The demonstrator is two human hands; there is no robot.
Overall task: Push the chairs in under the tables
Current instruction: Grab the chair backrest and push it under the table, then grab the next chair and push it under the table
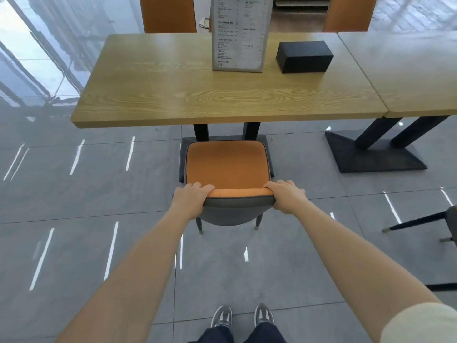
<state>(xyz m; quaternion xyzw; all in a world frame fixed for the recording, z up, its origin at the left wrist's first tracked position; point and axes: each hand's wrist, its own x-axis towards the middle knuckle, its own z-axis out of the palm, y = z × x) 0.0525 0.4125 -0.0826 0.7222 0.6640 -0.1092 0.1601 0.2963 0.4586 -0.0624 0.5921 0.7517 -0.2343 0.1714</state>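
An orange-seated chair (227, 167) with a grey back stands in front of the wooden table (153, 95), its seat's far edge near the table's front edge and over the black table base. My left hand (191, 198) grips the left end of the chair's backrest top. On the right end of that backrest my right hand (286, 196) is closed. Both arms are stretched forward.
A menu stand (238, 33) and a black box (304, 56) sit on the table. A second table (408, 70) adjoins on the right, with its black base (371, 152) on the floor. Two orange chair backs (168, 13) stand behind the table. Another chair's legs (420, 221) show at the right edge.
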